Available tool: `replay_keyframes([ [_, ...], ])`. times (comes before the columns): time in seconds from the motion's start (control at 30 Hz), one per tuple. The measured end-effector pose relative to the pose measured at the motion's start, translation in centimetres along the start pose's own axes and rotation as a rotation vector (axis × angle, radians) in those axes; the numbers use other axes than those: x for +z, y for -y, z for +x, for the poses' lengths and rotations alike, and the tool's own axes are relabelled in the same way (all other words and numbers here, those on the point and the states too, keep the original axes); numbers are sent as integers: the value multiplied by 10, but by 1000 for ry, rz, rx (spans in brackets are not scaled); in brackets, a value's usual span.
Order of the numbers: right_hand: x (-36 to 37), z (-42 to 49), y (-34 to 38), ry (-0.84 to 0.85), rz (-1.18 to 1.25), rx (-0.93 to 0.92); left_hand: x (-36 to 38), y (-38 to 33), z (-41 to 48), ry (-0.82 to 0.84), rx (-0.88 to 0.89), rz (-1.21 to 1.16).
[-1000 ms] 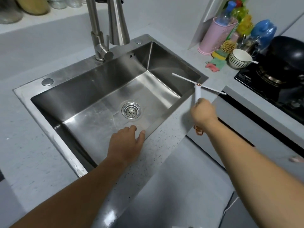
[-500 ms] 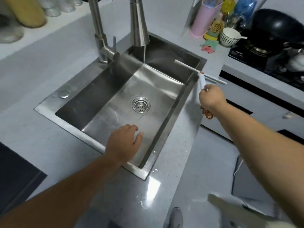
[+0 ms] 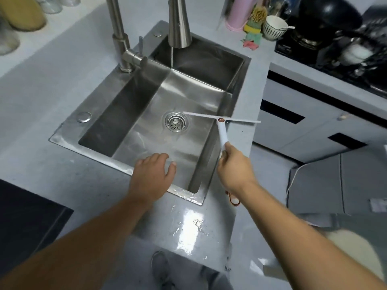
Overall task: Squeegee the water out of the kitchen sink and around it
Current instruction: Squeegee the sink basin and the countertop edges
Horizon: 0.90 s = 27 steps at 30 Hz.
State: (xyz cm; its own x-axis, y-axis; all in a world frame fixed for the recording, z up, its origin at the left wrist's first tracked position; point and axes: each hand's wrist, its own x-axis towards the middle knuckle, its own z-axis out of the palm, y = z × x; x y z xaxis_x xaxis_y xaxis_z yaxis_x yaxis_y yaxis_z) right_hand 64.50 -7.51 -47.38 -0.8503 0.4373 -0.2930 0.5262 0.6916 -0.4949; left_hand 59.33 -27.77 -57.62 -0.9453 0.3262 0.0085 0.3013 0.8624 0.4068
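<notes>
A stainless steel sink (image 3: 69, 135) is set in the grey counter, with a round drain (image 3: 176, 122) in its floor. My right hand (image 3: 235, 168) grips the white handle of a T-shaped squeegee (image 3: 222, 130). Its thin blade hangs over the sink's right rim, just right of the drain. My left hand (image 3: 151, 178) hovers with fingers loosely spread over the sink's near edge and holds nothing. Water drops and a shiny wet patch (image 3: 189, 229) lie on the counter in front of the sink's near corner.
A tall steel faucet (image 3: 180, 24) rises over the sink's far side. At the back right stand a pink cup (image 3: 240, 15), a sponge, a white bowl (image 3: 273, 27) and a black wok (image 3: 328, 15) on a stove. Jars line the back left. White cabinets run below on the right.
The view has shifted so the sink lies further up. My right hand has drawn the squeegee back toward me along the sink's right rim. My left hand stays at the near edge.
</notes>
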Motion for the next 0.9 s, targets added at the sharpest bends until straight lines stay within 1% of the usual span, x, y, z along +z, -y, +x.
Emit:
replay_keyframes([
  [0.13, -9, -51, 8, 69, 68, 15, -2, -1, 1, 50, -20, 16],
  [0.2, -21, -57, 9, 34, 101, 14, -3, -1, 0, 45, -17, 11],
  [0.27, -29, -39, 11, -44, 85, 1, -3, 0, 1, 42, -18, 10],
  [0.33, -32, -8, 11, -91, 62, 35, -2, 0, 1, 41, -20, 0],
  [0.4, -29, 16, 9, -66, 78, 92, -2, 1, 0, 37, -20, -7],
  [0.47, -22, 18, 4, -47, 71, 97, -2, 2, 0, 32, -24, -19],
  [0.6, -9, -36, -14, -32, 44, 54, -4, 1, 0, 43, -21, -10],
  [0.7, -8, -82, -26, 61, 64, 33, -4, 2, 0, 51, -25, -16],
  [0.8, -24, -103, -28, 132, 141, 26, -6, 2, -1, 35, -29, -69],
  [0.9, -47, -93, -26, 79, 208, -7, -10, 0, -4, -5, -54, -182],
])
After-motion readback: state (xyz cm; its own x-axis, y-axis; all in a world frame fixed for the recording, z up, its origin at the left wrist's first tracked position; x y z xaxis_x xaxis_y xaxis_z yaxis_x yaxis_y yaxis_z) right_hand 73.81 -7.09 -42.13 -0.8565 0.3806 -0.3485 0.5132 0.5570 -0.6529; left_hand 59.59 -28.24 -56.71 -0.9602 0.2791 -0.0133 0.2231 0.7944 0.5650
